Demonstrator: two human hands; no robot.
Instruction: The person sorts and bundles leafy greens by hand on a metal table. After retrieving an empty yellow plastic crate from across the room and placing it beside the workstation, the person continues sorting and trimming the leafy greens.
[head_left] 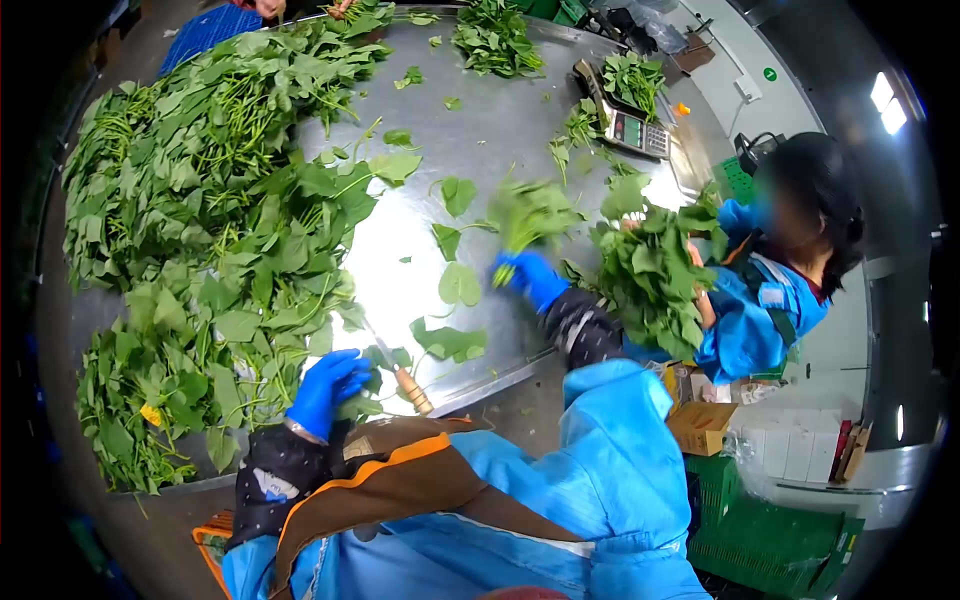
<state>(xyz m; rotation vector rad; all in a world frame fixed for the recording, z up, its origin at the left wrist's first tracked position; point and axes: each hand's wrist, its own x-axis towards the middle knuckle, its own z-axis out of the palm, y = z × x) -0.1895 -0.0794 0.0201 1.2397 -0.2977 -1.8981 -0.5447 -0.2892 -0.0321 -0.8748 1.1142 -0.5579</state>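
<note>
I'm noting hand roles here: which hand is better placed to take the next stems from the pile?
Probably the left hand: it looks empty and sits beside the leafy pile, while the right hand is farther off, gripping a bunch.

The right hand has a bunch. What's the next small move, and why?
Probably slide the left hand into the leaf pile for more stems, steering clear of the knife beside it. That hand looks empty and is right at the pile, while the right hand grips a bunch by its stems.
</note>
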